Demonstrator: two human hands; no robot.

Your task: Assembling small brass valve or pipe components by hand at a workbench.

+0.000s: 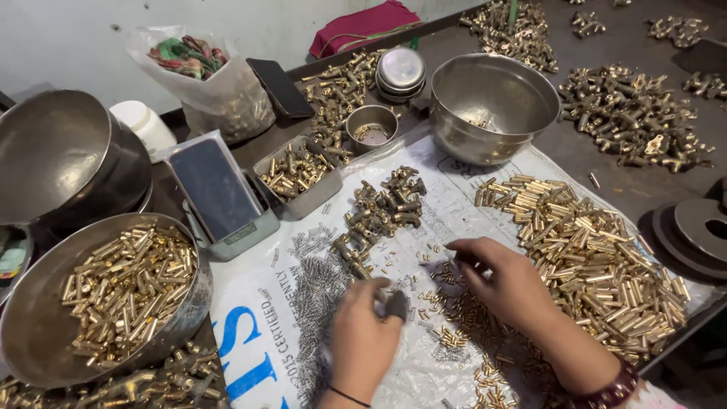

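Left hand (363, 333): low on the white printed sack (257, 333) that covers the surface, fingers curled and pinched shut on a small dark metal piece (395, 304); what kind of piece is too blurred to tell. Right hand (506, 282): just beside it, fingers bent down, tips resting among small loose brass bits (454, 310) scattered on the sack; whether they grip anything cannot be told. Heap of short brass tubes (598, 265): right of the right hand, touching its wrist side. Cluster of darker brass fittings (382, 212): just above both hands. Spread of thin grey springs (314, 291): left of the left hand. Steel bowl of brass tubes (113, 295): far left. Large steel bowl (492, 106), nearly empty: top centre. Small steel cup (371, 125) and shallow tray of fittings (299, 178): beside it. Phone (216, 189) propped on a small scale: left of the tray. More fittings (628, 113): piled on the bare dark surface, upper right.
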